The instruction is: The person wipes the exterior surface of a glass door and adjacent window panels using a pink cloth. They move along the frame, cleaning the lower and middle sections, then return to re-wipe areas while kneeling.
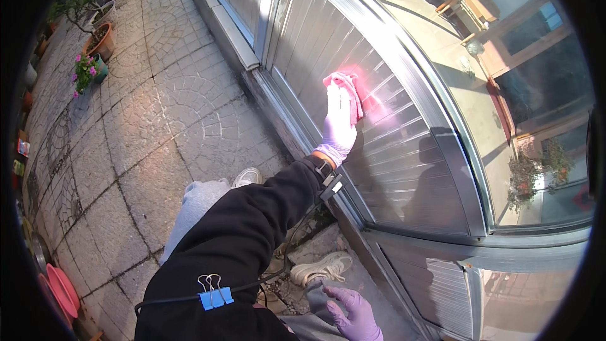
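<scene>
A pink cloth (pixel 352 96) lies against the ribbed metal panel (pixel 404 151) of the door or window frame, catching bright sunlight. My left hand (pixel 339 123), in a light purple glove, presses the cloth to that panel with its fingers stretched along it. The left arm reaches up in a black sleeve, with a dark band and a small device at the wrist. Low in the view, my right hand (pixel 355 316) is also gloved in purple. Its thumb and fingers are apart, and nothing shows between them.
Glass (pixel 467 82) fills the frame's right side, with furniture and plants visible in it. Stone paving (pixel 189 107) spreads on the left. Beside it stand flowerpots (pixel 101 41) and pink basins (pixel 60 290). A blue binder clip (pixel 216 298) pins a black cable to my sleeve.
</scene>
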`<state>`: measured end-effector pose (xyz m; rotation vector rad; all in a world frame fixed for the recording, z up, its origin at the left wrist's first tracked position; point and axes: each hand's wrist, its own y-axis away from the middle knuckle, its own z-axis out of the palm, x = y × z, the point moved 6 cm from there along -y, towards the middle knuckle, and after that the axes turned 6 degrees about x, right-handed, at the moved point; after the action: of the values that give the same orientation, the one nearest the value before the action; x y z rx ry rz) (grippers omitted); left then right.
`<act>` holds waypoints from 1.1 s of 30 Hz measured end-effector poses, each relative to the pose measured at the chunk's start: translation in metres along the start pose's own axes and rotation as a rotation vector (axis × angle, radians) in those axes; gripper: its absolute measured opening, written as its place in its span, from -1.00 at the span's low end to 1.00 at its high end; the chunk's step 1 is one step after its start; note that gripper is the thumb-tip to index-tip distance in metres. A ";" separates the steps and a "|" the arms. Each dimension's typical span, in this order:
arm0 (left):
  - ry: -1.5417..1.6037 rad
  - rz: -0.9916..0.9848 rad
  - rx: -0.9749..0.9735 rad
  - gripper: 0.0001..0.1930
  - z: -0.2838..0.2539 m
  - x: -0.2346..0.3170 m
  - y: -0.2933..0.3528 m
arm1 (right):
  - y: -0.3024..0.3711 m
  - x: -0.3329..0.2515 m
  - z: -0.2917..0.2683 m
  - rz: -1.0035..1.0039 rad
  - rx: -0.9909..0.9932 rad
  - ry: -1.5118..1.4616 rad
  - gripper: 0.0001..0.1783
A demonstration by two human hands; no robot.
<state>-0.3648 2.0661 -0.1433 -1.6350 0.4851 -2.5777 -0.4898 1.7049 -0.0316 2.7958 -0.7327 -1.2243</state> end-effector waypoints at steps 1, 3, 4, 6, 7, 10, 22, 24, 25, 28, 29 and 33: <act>-0.021 -0.004 0.020 -0.24 -0.008 -0.022 0.009 | -0.002 -0.002 -0.002 0.005 0.000 0.008 -0.64; -0.411 -0.222 0.000 -0.25 -0.036 -0.076 0.032 | -0.008 -0.004 -0.004 0.001 0.003 0.017 -0.63; -0.621 -0.519 -0.039 -0.26 -0.049 -0.109 0.044 | -0.011 -0.005 -0.005 -0.002 0.004 0.025 -0.62; -0.698 -0.601 -0.024 -0.40 -0.066 -0.135 0.053 | -0.015 -0.005 -0.006 0.014 0.006 0.052 -0.61; -0.769 -0.502 0.027 -0.49 -0.071 -0.134 0.050 | -0.015 -0.005 -0.007 0.021 0.009 0.069 -0.61; -0.603 -0.711 -0.061 -0.67 -0.054 -0.135 0.038 | -0.013 -0.009 -0.006 -0.019 0.035 0.117 -0.59; -0.615 0.579 -0.141 -0.40 0.052 0.117 0.050 | 0.006 0.009 0.002 -0.048 0.036 0.093 -0.62; -0.557 0.505 -0.152 -0.39 0.049 0.091 0.051 | 0.004 0.012 0.002 -0.020 0.029 0.098 -0.62; -0.392 0.365 -0.142 -0.39 0.041 0.069 0.054 | 0.003 0.011 0.002 -0.024 0.035 0.102 -0.62; -0.731 0.323 -0.282 -0.34 0.018 -0.006 0.073 | -0.005 0.008 -0.001 -0.005 0.031 0.119 -0.62; -0.707 0.304 -0.220 -0.30 0.004 -0.024 0.081 | -0.007 0.006 -0.003 0.010 0.024 0.133 -0.61; -0.860 -0.495 -0.355 -0.25 -0.042 -0.127 0.106 | -0.015 0.006 -0.004 0.056 -0.011 0.135 -0.60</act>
<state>-0.3592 2.0014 -0.3014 -3.0415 0.5124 -1.7478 -0.4767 1.7151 -0.0359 2.7946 -0.7864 -1.0162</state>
